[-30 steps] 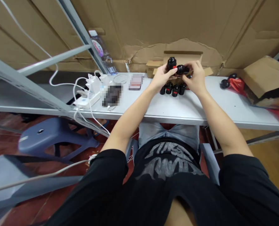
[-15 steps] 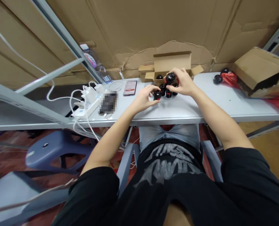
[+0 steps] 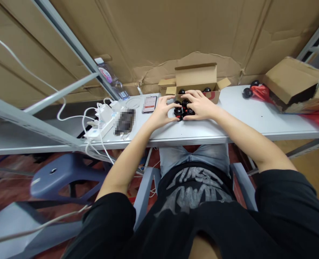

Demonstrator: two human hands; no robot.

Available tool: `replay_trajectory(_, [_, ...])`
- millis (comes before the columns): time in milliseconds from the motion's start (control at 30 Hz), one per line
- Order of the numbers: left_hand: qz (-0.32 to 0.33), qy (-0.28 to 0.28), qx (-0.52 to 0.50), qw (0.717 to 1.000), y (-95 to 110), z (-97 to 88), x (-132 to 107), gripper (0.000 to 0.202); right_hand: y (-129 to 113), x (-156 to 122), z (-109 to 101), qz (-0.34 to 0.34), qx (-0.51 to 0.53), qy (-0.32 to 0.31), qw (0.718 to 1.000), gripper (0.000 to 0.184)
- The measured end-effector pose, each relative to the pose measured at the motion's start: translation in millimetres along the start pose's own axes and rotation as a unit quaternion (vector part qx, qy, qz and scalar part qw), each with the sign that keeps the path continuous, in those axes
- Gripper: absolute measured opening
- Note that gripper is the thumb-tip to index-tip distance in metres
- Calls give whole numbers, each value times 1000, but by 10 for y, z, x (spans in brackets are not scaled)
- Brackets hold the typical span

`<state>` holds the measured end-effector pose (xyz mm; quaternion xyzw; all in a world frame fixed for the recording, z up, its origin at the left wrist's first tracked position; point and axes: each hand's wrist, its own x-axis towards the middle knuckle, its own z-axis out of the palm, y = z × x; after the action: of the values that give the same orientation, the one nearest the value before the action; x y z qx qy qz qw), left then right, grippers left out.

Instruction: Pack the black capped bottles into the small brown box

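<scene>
Several small black bottles [image 3: 178, 112] with round shiny tops and bits of red on their sides stand in a tight cluster on the white table. My left hand [image 3: 161, 114] curves around the cluster's left side, thumb at the front and fingers behind, closed on the bottles. From the right, my right hand [image 3: 201, 107] wraps the same cluster and partly hides it, its thumb near the front bottle. Just behind the hands stands an open cardboard box [image 3: 213, 96], flaps up, with black round tops [image 3: 207, 90] showing inside.
To the left lie a phone [image 3: 149, 104], a blurred dark item [image 3: 125, 122] and a white power strip [image 3: 99, 130] with cables. A plastic bottle [image 3: 108, 76] leans by the shelf post. At right are black round items [image 3: 247, 93], red plastic [image 3: 262, 92] and a larger carton [image 3: 292, 81].
My right hand has lowered the bottle it held above the others down into the cluster. Both hands now close around the group from either side, and more of the box shows.
</scene>
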<state>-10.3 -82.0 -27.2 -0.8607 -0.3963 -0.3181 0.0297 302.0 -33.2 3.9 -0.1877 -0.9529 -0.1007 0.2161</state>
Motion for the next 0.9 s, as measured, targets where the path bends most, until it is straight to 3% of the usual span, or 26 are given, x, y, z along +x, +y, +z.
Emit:
replay_trajectory(167, [9, 4, -30, 999, -74, -4, -31, 84, -1, 68, 36, 8, -34, -10, 999, 72])
replay_trajectory(400, [-10, -8, -36, 999, 29, 90, -32, 64, 40, 47, 119, 42, -5, 20, 999, 54])
replay_trajectory(533, [-16, -1, -23, 1000, 173, 82, -70, 74, 81, 45, 37, 66, 57, 37, 995, 59])
replay_trajectory(600, [-9, 7, -14, 1000, 260, 44, -69, 82, 238, 11, -87, 119, 100, 93, 983, 64])
replay_trajectory(667, [1, 8, -3, 1000, 362, 14, -44, 83, 490, -75, -238, 233, 108, 189, 948, 80])
replay_trajectory(733, [9, -5, 7, 1000, 465, 13, -6, 76, 769, -199, -357, 305, 83, 246, 916, 93])
replay_trajectory(800, [15, -27, 14, 999, 543, 39, 24, 66, 988, -312, -398, 309, 66, 232, 920, 102])
replay_trajectory(900, [27, -45, 13, 999, 571, 72, 36, 62, 1098, -363, -311, 273, 59, 144, 949, 109])
